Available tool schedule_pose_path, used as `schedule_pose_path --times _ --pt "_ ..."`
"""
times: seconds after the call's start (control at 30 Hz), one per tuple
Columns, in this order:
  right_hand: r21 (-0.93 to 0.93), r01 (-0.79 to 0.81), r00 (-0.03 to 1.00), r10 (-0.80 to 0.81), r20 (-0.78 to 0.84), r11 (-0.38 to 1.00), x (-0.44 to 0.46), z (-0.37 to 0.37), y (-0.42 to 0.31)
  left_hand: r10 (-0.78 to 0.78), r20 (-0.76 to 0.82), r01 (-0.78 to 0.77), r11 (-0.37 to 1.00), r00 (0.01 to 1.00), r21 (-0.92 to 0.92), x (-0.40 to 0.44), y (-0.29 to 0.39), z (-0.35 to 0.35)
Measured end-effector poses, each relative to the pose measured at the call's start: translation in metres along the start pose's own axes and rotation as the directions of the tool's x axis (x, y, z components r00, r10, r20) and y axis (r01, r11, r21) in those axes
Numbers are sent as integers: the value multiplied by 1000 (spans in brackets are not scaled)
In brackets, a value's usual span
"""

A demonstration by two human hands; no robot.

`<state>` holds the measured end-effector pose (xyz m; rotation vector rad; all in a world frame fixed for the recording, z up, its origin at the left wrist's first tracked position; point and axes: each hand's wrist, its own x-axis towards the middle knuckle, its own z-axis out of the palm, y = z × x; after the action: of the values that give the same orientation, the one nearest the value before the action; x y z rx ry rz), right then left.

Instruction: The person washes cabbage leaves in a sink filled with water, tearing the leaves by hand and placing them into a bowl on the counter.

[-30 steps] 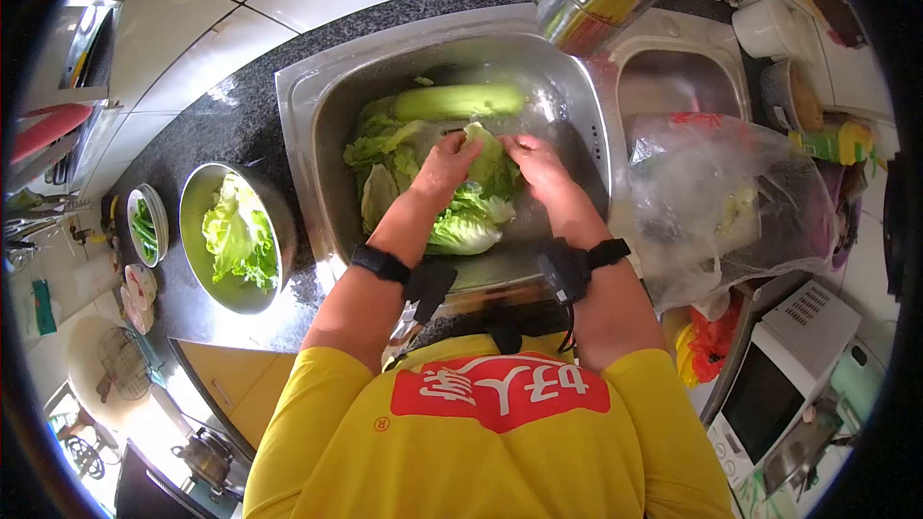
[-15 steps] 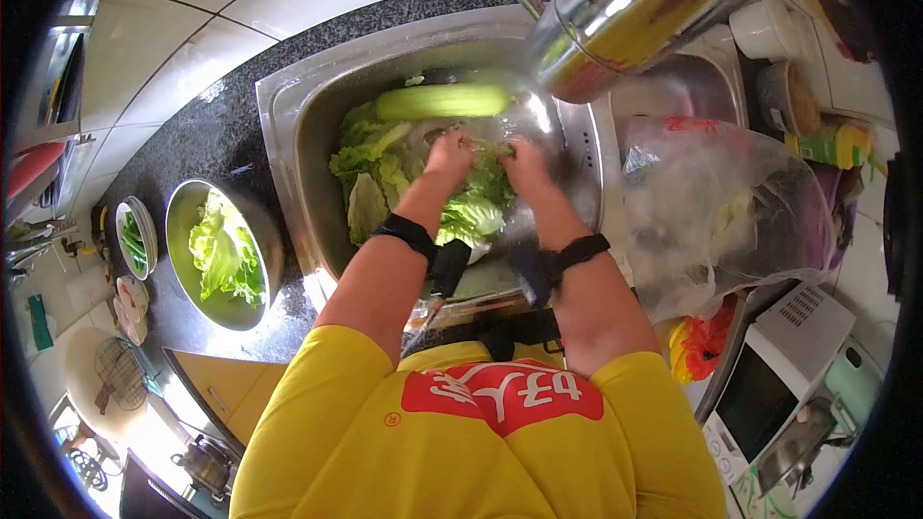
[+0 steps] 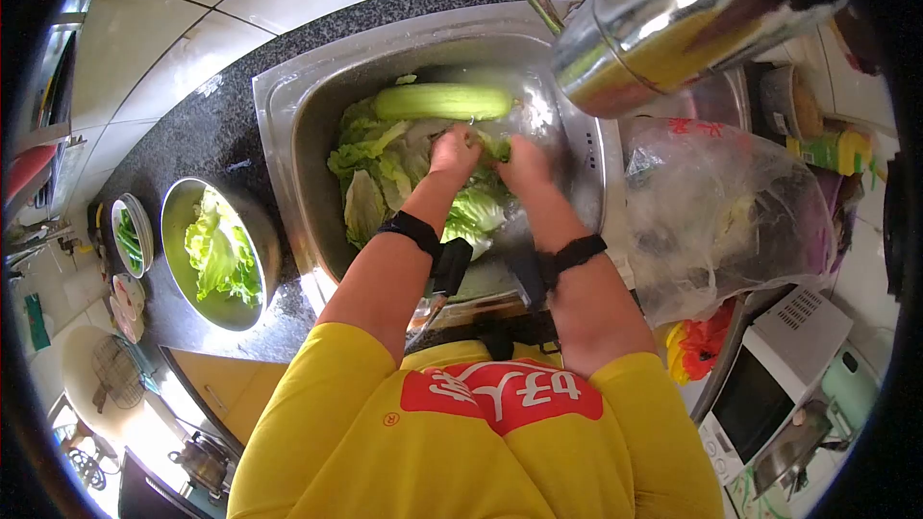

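Over the middle of the steel sink (image 3: 312, 135), my left hand (image 3: 454, 152) and my right hand (image 3: 525, 165) are close together, fingers closed on a green lettuce leaf (image 3: 495, 149) between them. Loose lettuce leaves (image 3: 365, 178) lie on the sink's left side, and a pale lettuce head (image 3: 473, 214) is below my hands. A long light-green vegetable (image 3: 442, 101) rests along the sink's far side. Fingertips are partly hidden by the leaf and blur.
A steel bowl (image 3: 176, 259) with lettuce and a plate of green vegetables (image 3: 129, 238) stand left. The faucet-side metal cylinder (image 3: 663, 34) looms at upper right. A clear plastic bag (image 3: 716, 211) lies right, with a white microwave (image 3: 769, 375) below it.
Both hands have dipped lower over the sink, with the leaf drawn down between them. The view has shifted, and the metal cylinder appears larger and nearer.
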<state>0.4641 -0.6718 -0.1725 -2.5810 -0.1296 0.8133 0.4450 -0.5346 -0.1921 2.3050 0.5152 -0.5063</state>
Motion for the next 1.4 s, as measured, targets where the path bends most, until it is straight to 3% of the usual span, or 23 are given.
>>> schedule_pose_path --times 0.03,0.1,0.13,0.17,0.23,0.27,0.33,0.5,0.63,0.7,0.77,0.8,0.87,0.9,0.93,0.97,1.03,1.1,1.17,1.23,1.27,1.33,1.4 --pt "1 0 1000 0 -1 1000 9 12 12 1 0 -1 1000 1000 1 -1 0 -2" --pt "540 -75 974 -55 220 838 20 23 28 -108 179 190 813 978 -550 -8 3 -11" --pt "697 -217 952 -10 306 683 3 -5 11 -24 307 295 353 952 -888 -22 15 -25" --pt "702 -217 953 -8 302 678 -8 -22 2 91 340 326 143 936 -935 -23 13 -25" --pt "853 -490 841 -163 517 178 -25 -45 -11 -86 449 456 111 889 -883 -31 8 -25" --pt "820 -555 786 -234 572 137 -30 -52 -15 -86 448 455 114 890 -883 -36 9 -25" --pt "823 -524 786 -250 566 218 -32 -43 -12 195 437 443 14 878 -896 -47 18 -34" --pt "806 -492 745 -319 585 329 -46 -41 -20 60 404 389 169 913 -905 -70 30 -54" --pt "776 -369 792 -265 551 511 -44 -26 -20 235 243 184 248 941 -951 -83 29 -51" --pt "759 -314 796 -277 538 571 -50 -34 -29 156 240 232 66 958 -971 -89 32 -51" --pt "624 -123 838 -257 482 772 -56 -41 -36 73 268 268 -2 961 -963 -83 18 -38" --pt "625 -121 838 -257 481 772 -57 -42 -37 -48 375 370 -98 926 -924 -79 13 -38" --pt "449 327 835 -477 274 831 -61 -43 -38 -147 511 455 -297 847 -840 -73 4 -37" --pt "310 527 781 -595 192 791 -62 -43 -39 -147 508 451 -298 849 -841 -75 6 -43" --pt "78 568 809 -574 127 819 -62 -39 -39 -196 445 411 -193 874 -891 -77 9 -50" --pt "79 571 807 -576 128 817 -61 -38 -37 -240 379 370 -85 894 -925 -79 10 -57" --pt "469 283 950 -312 -18 837 -71 -54 -45 -210 304 316 29 929 -948 -91 20 -75" --pt "881 -24 996 -63 60 473 -61 -42 -44 -21 283 273 335 959 -902 -101 28 -82" --pt "966 -253 950 -174 260 59 -65 -44 -47 142 287 197 448 947 -872 -103 28 -72" --pt "956 -292 931 -219 291 28 -63 -43 -49 105 54 -40 727 993 -686 -112 48 -78" --pt "943 -332 910 -262 321 -1 -62 -42 -49 102 54 -37 725 993 -688 -106 40 -73" --pt "931 -361 872 -338 355 47 -67 -50 -49 258 -203 -306 916 944 -260 -87 18 -65" --pt "933 -341 866 -348 358 112 -65 -51 -44 297 -183 -330 925 937 -188 -84 10 -63"
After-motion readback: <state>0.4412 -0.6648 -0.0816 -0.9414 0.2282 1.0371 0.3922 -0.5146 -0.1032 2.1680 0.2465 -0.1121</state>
